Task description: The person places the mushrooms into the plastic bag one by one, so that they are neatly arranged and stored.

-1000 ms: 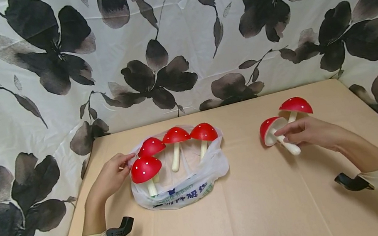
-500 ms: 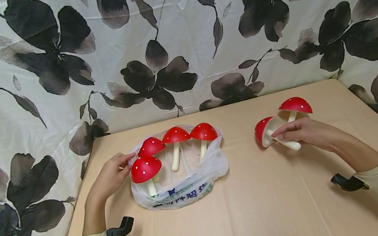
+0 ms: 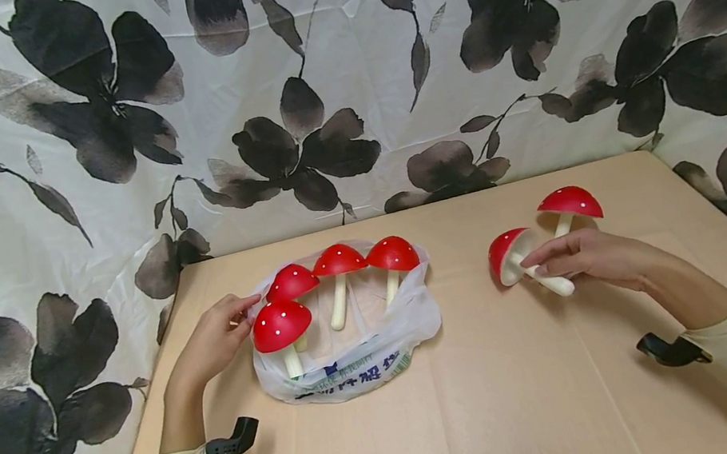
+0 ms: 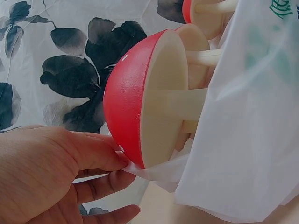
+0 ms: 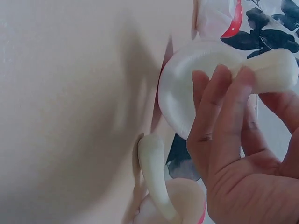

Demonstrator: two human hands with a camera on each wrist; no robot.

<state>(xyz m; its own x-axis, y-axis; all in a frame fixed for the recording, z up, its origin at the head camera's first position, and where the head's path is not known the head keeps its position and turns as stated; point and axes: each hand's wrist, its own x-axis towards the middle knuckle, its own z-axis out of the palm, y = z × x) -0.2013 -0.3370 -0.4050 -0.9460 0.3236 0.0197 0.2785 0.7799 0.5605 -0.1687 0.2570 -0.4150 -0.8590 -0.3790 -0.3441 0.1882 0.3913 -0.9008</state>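
At the left, a white plastic bag [image 3: 416, 315] with printed lettering holds several toy mushrooms with red, white-dotted caps and pale stems. My left hand [image 3: 211, 339] pinches the bag's left edge between thumb and finger, right beside the nearest mushroom [image 4: 124, 98]. On the right, my right hand [image 3: 592, 260] grips another toy mushroom [image 3: 508, 258] by its stem; it is tilted, its cap to the left and its pale underside showing. Just behind that hand another red-capped mushroom [image 3: 569, 203] rests on the table, its stem [image 5: 154, 163] visible in the right wrist view.
The light wooden table [image 3: 485, 416] spans the area under both hands. Behind it hangs a white cloth [image 3: 334, 62] with dark printed flowers. A black wrist camera [image 3: 230, 443] sits on the left sleeve, and another camera [image 3: 673, 349] on the right.
My right hand has shifted slightly left with the mushroom, whose cap has turned a little in the grip. The left hand and the bag have stayed in place.
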